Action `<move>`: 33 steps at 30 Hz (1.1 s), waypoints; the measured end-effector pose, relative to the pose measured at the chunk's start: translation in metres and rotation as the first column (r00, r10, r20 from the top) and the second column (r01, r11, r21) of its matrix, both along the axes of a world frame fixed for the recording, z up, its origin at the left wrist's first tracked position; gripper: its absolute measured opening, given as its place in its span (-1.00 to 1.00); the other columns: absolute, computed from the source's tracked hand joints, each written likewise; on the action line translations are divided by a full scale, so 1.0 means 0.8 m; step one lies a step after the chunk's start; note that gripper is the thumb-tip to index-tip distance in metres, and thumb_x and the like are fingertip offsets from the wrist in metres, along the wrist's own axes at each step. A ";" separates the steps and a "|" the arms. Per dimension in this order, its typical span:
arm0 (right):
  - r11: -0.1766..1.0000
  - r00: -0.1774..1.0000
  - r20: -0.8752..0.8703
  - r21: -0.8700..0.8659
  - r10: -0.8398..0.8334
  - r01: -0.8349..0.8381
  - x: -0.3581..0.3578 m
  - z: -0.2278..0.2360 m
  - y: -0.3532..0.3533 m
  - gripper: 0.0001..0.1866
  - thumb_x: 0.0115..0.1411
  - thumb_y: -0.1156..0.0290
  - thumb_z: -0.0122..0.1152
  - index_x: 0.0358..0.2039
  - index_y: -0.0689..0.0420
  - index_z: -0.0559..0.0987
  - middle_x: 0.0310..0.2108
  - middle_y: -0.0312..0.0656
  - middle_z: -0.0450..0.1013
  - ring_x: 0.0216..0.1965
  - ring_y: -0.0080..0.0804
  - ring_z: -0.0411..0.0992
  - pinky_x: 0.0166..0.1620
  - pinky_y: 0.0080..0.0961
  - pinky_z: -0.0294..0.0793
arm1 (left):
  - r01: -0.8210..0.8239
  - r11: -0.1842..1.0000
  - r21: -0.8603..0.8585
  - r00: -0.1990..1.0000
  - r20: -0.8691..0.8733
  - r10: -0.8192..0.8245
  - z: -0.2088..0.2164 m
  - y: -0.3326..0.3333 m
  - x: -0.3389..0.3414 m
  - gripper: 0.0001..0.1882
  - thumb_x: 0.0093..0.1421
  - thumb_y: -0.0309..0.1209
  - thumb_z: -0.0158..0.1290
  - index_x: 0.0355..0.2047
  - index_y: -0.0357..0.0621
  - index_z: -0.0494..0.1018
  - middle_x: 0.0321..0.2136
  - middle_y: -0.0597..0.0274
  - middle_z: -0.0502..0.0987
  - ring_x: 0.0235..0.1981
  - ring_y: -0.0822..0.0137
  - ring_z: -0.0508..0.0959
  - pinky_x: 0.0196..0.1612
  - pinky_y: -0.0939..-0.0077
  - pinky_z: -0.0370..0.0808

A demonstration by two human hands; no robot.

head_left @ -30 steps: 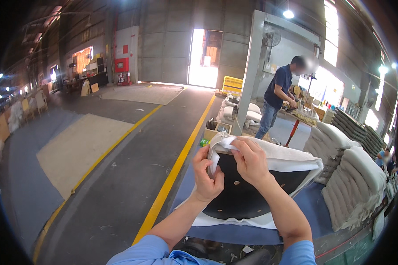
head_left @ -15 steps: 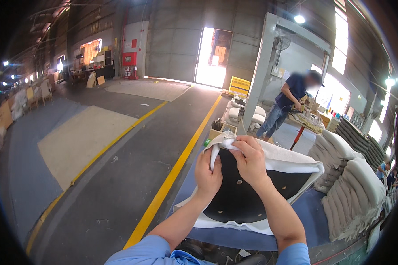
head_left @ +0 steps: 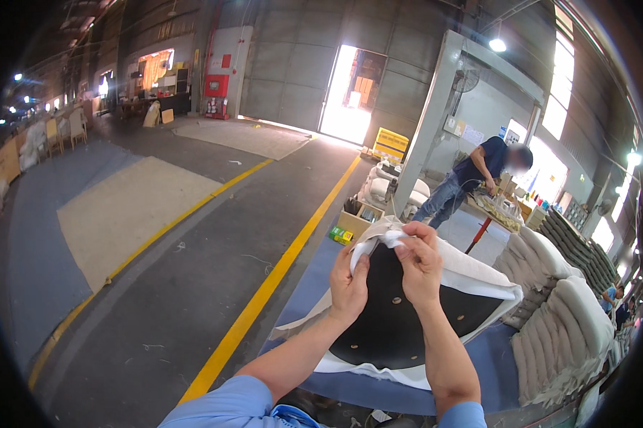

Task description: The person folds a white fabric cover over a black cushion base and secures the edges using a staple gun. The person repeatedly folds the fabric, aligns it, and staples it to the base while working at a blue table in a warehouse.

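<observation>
Pinching the pale fabric cover [head_left: 471, 267] at its upper corner, both hands work at the top edge of a round black seat board [head_left: 400, 314] that lies tilted on a blue table [head_left: 493, 357]. The left hand [head_left: 350, 282] is closed, its fingers curled on the white folded edge of the fabric with the thumb pressing against the board. The right hand [head_left: 420, 264] is closed too, gripping the same fold from the other side, just beside the left. The fabric wraps around the board's rim and spreads out below it. Stacked grey cushions [head_left: 564, 321] stand near, to the right of the table. Beyond the table a cardboard box [head_left: 356, 217] sits on the floor next to a yellow floor line [head_left: 279, 274]. Farther back, another person [head_left: 471, 182] bends over a second table [head_left: 496, 210].
</observation>
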State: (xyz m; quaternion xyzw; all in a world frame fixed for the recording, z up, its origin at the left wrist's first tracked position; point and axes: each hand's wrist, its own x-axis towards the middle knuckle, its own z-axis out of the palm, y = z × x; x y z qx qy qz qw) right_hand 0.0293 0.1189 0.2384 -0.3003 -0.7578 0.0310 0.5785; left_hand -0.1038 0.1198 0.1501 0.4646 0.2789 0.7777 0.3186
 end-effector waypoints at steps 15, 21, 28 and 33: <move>0.962 0.960 0.081 0.080 -0.267 0.261 0.014 0.019 -0.001 -0.87 0.22 0.64 0.42 -0.24 0.36 0.65 -0.05 -0.05 0.51 -0.13 -0.18 0.53 -0.08 -0.33 0.53 | -0.074 0.993 0.094 0.985 -0.146 0.088 0.021 -0.006 0.018 -0.61 0.53 -0.25 0.06 0.18 -0.26 0.58 0.18 -0.13 0.54 0.24 -0.06 0.53 0.32 0.20 0.41; 0.989 0.989 -0.048 -0.028 -0.143 0.142 0.016 0.022 -0.003 -0.91 0.29 0.61 0.40 -0.24 0.36 0.66 -0.07 -0.20 0.49 -0.16 -0.43 0.45 -0.16 -0.53 0.41 | -0.100 0.979 0.176 0.974 -0.185 0.133 0.026 -0.003 0.024 -0.62 0.49 -0.32 0.08 0.21 -0.22 0.59 0.21 -0.13 0.51 0.26 -0.07 0.51 0.34 0.19 0.41; 0.990 0.991 -0.091 -0.105 -0.103 0.093 0.027 0.022 -0.009 -0.91 0.29 0.60 0.40 -0.26 0.37 0.66 -0.05 -0.20 0.48 -0.12 -0.45 0.44 -0.15 -0.55 0.40 | -0.091 0.953 0.290 0.949 -0.266 0.171 0.021 -0.008 0.029 -0.51 0.36 -0.44 0.19 0.30 -0.10 0.57 0.26 -0.23 0.42 0.29 -0.18 0.47 0.36 0.13 0.39; 0.997 0.996 -0.088 -0.077 -0.009 0.002 0.028 0.015 -0.003 -0.92 0.26 0.61 0.41 -0.27 0.34 0.68 -0.01 -0.16 0.48 -0.05 -0.37 0.46 -0.03 -0.48 0.46 | -0.223 0.900 0.375 0.827 -0.416 0.378 0.016 -0.002 0.043 -0.34 0.12 -0.58 0.27 0.29 -0.01 0.59 0.32 -0.38 0.30 0.34 -0.35 0.37 0.40 -0.07 0.32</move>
